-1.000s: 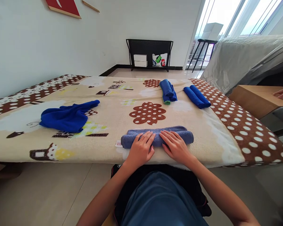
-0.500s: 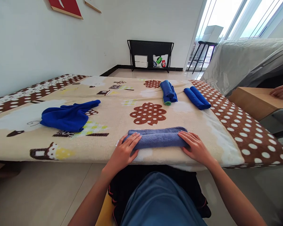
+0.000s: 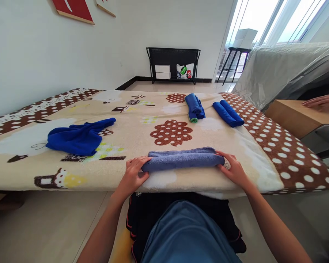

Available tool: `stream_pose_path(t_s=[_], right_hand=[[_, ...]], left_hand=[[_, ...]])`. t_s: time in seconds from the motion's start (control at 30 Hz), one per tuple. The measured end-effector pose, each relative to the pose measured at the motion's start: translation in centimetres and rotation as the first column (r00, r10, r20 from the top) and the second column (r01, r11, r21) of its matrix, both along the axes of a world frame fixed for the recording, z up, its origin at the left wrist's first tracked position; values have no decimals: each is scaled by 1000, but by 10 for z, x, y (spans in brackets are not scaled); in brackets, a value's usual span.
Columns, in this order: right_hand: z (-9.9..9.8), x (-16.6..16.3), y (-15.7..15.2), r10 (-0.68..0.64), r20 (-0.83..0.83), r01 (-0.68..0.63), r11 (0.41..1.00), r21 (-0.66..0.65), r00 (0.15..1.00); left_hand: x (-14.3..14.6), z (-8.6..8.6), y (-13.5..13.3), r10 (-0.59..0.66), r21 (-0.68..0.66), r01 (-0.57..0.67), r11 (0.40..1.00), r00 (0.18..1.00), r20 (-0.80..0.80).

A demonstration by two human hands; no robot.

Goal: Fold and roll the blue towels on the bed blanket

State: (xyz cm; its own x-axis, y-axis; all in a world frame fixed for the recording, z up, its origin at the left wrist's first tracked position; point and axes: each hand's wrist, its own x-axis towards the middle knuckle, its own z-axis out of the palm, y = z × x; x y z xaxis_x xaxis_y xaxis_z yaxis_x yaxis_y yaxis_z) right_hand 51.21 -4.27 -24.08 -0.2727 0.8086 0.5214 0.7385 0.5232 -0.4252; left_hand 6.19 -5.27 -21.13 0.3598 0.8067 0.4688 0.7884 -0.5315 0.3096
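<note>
A greyish-blue towel point(image 3: 182, 162), mostly rolled up with a flat strip left along its far side, lies across the near edge of the patterned blanket point(image 3: 134, 128). My left hand point(image 3: 134, 171) grips the left end of the roll, thumb below and fingers over the top. At the opposite end, my right hand point(image 3: 234, 168) pinches the roll between thumb and fingers. Off to the left, a bright blue towel point(image 3: 76, 138) lies crumpled. Farther back are a stack of rolled towels point(image 3: 194, 106), one showing a green end, and a pair of dark blue rolls point(image 3: 228, 113).
Another person's hand point(image 3: 322, 100) rests on a cardboard box point(image 3: 293, 109) at the right. A plastic-covered piece of furniture point(image 3: 285, 65) stands behind it. Against the far wall is a black rack point(image 3: 173, 56); a stool point(image 3: 237, 58) stands near the window.
My hands have slid outward to the two ends of the towel. The roll has turned slightly away, leaving a narrower flat strip. The other person's hand has shifted left on the box.
</note>
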Motion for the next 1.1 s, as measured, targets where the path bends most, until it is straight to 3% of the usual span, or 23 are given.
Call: stream_pose_path(t_s=[0.2,0.33,0.5,0.6,0.77,0.87,1.1], right_hand=[[3,-6,4,-55,-137,44,996,-83,989],[5,-8,5,-48,-112,38,995,-90,993],[16,-23,1,-85,8,84,995,56,996],[26,-46,-5,-59,115,45,992,120,992],[38,-89,-12,-42,265,-1,987,158,963],[41,-108,-12,43,330,-86,990,115,943],[36,-128,-4,111,388,-157,984,88,915]], left_hand=[[-5,8,3,92,-99,-76,992,981,173],[-4,11,4,92,-133,-77,988,990,108],[16,18,-6,172,68,-167,984,983,-68],[39,25,-13,191,159,-164,974,966,-175],[86,32,-13,98,97,-73,993,952,-290],[109,32,-7,9,42,5,999,943,-332],[126,25,6,-62,7,70,998,923,-380]])
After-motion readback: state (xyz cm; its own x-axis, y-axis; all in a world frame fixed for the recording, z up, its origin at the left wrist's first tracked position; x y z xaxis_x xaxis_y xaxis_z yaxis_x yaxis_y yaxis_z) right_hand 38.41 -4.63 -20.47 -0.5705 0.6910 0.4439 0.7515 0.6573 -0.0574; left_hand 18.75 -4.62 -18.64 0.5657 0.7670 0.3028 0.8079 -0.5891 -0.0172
